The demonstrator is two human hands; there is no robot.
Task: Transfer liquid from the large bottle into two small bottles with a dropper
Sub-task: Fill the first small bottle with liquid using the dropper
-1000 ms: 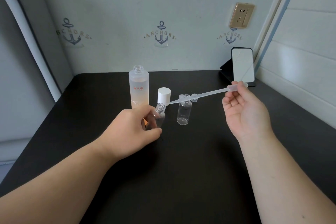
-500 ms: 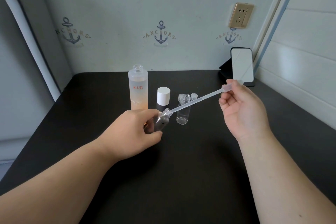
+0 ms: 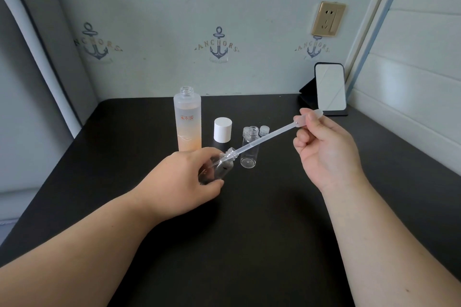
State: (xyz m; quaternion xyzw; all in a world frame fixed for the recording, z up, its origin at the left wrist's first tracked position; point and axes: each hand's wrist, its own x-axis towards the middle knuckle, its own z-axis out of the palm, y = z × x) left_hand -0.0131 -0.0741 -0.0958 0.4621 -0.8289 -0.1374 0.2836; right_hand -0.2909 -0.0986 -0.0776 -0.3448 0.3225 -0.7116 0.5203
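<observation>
My left hand (image 3: 182,182) grips a small clear bottle (image 3: 220,167), tilted with its neck pointing up and to the right. My right hand (image 3: 324,149) pinches the bulb of a clear plastic dropper (image 3: 264,137); the dropper's tip is inside the tilted bottle's neck. The large frosted bottle (image 3: 187,122), uncapped and holding pale orange liquid, stands upright behind my left hand. A second small clear bottle (image 3: 250,149) stands open and upright between my hands.
A white cap (image 3: 222,129) stands beside the large bottle, and two small clear caps (image 3: 264,130) lie behind the upright small bottle. A phone on a stand (image 3: 329,90) sits at the back right of the black table (image 3: 249,232). Walls close in behind and on both sides.
My left hand has tilted the small bottle toward the right. My right hand has lowered the dropper, and its tip has gone from above the bottle into its neck.
</observation>
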